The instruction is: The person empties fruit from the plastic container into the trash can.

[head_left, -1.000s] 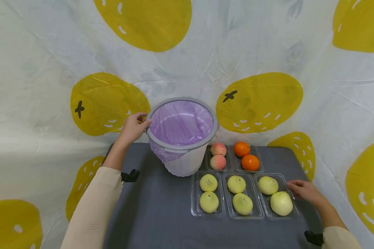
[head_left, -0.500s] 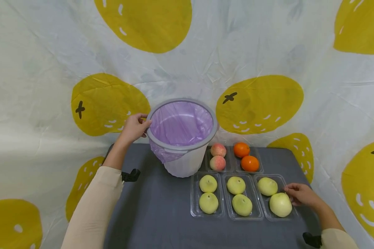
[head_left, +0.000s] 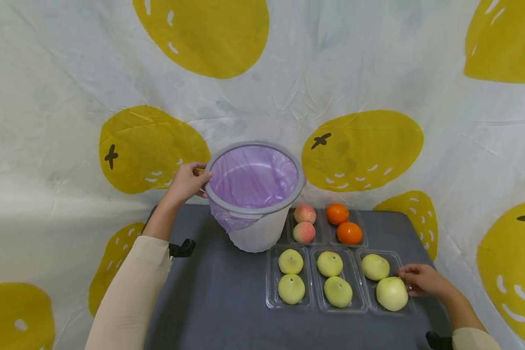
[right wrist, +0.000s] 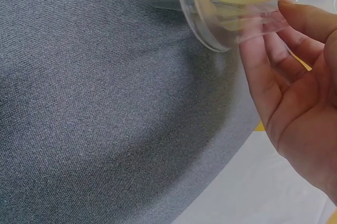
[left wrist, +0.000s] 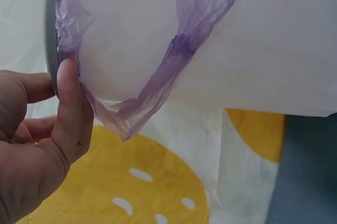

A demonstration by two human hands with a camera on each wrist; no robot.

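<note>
A white bin (head_left: 258, 236) with a grey rim and a purple bag liner (head_left: 253, 175) stands at the back of the grey table (head_left: 218, 301). My left hand (head_left: 185, 181) grips the bin's left rim. In the left wrist view the thumb (left wrist: 68, 108) presses the rim beside the hanging liner (left wrist: 179, 55). My right hand (head_left: 422, 280) rests on the table, its relaxed fingers touching the right edge of a clear tray (head_left: 378, 252) that holds two pale fruits, the nearer one (head_left: 391, 293) close to the fingertips. The right wrist view shows the fingers (right wrist: 258, 60) against the tray's rim (right wrist: 210, 29).
Two more clear trays, each with two yellow-green fruits (head_left: 290, 277) (head_left: 334, 279), lie left of that tray. Behind them sit peaches (head_left: 305, 222) and oranges (head_left: 343, 223) in trays. A white cloth with yellow fruit prints (head_left: 363, 150) hangs behind and around the table.
My right hand has slid left along the table until its fingers reached the tray beside the big pale fruit. My left hand has stayed on the bin's rim.
</note>
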